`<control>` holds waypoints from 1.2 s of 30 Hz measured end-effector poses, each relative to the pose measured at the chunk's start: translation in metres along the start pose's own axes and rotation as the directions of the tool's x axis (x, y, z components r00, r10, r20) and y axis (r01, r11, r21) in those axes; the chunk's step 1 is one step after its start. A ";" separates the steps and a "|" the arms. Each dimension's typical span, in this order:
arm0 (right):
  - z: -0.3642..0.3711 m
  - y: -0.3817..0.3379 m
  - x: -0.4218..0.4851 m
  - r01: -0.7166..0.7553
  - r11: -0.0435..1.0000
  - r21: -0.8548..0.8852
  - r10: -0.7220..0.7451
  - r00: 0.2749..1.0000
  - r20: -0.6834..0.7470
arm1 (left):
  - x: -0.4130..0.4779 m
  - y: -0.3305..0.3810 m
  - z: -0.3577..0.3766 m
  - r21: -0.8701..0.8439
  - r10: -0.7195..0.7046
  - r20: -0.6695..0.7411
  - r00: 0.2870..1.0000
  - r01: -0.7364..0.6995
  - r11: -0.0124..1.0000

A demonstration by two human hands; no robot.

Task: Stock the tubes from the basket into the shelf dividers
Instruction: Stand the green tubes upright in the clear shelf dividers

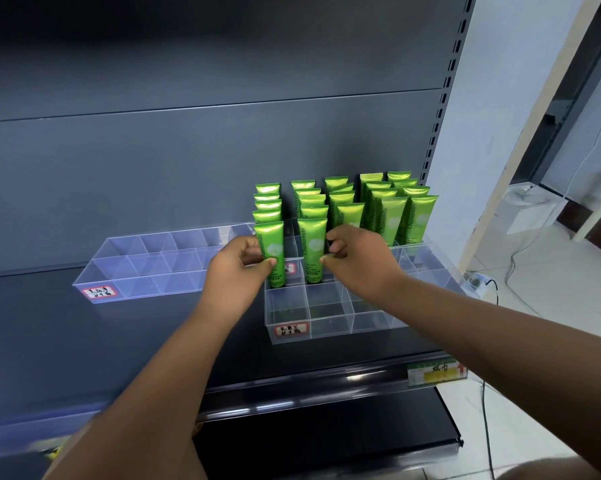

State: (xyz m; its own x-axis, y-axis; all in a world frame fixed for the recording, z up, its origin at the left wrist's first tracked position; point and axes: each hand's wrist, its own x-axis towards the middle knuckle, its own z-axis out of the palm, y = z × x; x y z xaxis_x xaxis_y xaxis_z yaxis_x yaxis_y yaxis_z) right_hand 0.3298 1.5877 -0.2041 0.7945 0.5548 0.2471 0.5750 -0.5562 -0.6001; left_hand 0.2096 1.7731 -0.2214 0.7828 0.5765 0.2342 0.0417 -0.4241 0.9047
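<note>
A dark shelf (pixel 119 341) carries two clear divider trays. The left divider tray (pixel 136 268) sits further back; the right divider tray (pixel 330 320) sits nearer the shelf's front edge. Green tubes (pixel 372 202) stand upright in five columns in the rear cells of the right tray. The left hand (pixel 240 268) has its grip clamped on the leftmost front tube (pixel 271 237), thumb on its face. The right hand (pixel 361 261) pinches the second front tube (pixel 312 237) at its right edge. A red-edged label (pixel 290 330) is stuck on the right tray's front wall.

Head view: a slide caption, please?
Left hand and right hand hold green plastic tubes upright in a clear plastic divider.
</note>
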 end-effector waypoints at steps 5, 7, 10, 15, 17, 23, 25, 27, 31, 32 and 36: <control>-0.008 -0.007 -0.009 0.069 0.986 -0.155 -0.061 0.997 0.056 | -0.010 0.006 -0.012 0.113 0.004 -0.075 0.997 0.004 0.994; -0.014 -0.015 -0.015 0.110 0.948 -0.300 -0.078 0.990 0.119 | -0.016 0.010 -0.020 0.261 0.027 -0.086 0.996 -0.003 0.965; -0.024 -0.032 -0.032 0.194 0.863 -0.467 -0.127 0.977 0.171 | -0.028 0.018 -0.039 0.413 0.038 -0.114 0.993 0.013 0.911; -0.026 -0.080 -0.066 0.390 0.789 -0.475 -0.324 0.920 0.218 | -0.076 0.024 -0.094 0.580 0.113 -0.192 0.975 0.019 0.815; -0.017 -0.111 -0.082 0.446 0.821 -0.357 -0.403 0.895 0.194 | -0.103 0.018 -0.126 0.674 0.174 -0.246 0.954 0.039 0.738; 0.059 -0.232 -0.134 0.642 0.766 -0.031 -0.622 0.753 0.214 | -0.226 -0.029 -0.247 0.747 0.136 -0.476 0.869 0.318 0.584; 0.103 -0.279 -0.155 0.684 0.725 0.081 -0.676 0.684 0.275 | -0.275 -0.051 -0.287 0.720 0.060 -0.567 0.822 0.458 0.522; 0.152 -0.320 -0.176 0.722 0.669 0.177 -0.733 0.600 0.322 | -0.320 -0.068 -0.319 0.681 0.000 -0.641 0.767 0.569 0.461; 0.244 -0.396 -0.232 0.752 0.584 0.307 -0.787 0.432 0.441 | -0.407 -0.101 -0.378 0.541 -0.088 -0.793 0.603 0.762 0.356; 0.261 -0.409 -0.243 0.750 0.574 0.327 -0.789 0.401 0.464 | -0.422 -0.108 -0.387 0.508 -0.104 -0.817 0.568 0.793 0.336; 0.335 -0.451 -0.285 0.738 0.539 0.406 -0.781 0.259 0.568 | -0.474 -0.144 -0.415 0.361 -0.194 -0.888 0.417 0.893 0.269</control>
State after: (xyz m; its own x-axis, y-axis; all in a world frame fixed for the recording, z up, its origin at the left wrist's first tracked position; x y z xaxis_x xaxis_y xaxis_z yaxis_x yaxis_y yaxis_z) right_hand -0.2219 1.8877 -0.2586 -0.3546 0.9295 0.1008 0.8167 0.3605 -0.4505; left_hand -0.4254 1.8508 -0.3153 -0.2332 0.9428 0.2381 0.9343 0.1493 0.3238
